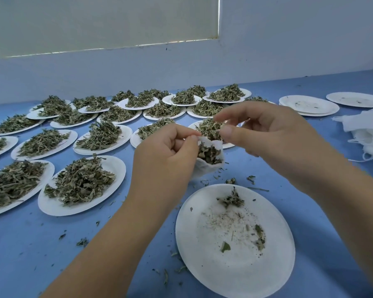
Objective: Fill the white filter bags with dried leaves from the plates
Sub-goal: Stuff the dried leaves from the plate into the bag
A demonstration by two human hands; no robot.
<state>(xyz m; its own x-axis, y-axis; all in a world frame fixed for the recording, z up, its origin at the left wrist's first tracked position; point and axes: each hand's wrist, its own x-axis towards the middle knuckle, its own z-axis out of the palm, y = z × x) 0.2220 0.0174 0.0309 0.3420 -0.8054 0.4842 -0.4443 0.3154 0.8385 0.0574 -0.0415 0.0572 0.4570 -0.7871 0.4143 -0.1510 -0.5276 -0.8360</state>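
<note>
Just above the bag (203, 169) (left fingers (191, 139) pinch it) — right fingers (227, 131) hold leaves (210, 126).

Before me: pale painted wall (289, 50); cream roller blind (95, 22) covering recessed window, daylight leaking along its edges; my blue-covered counter (26, 244) meeting the wall.

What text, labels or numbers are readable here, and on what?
No text, label or number is readable in this view.
The plates, bag, spare bags, table and wall are all plain, with no print showing.
</note>
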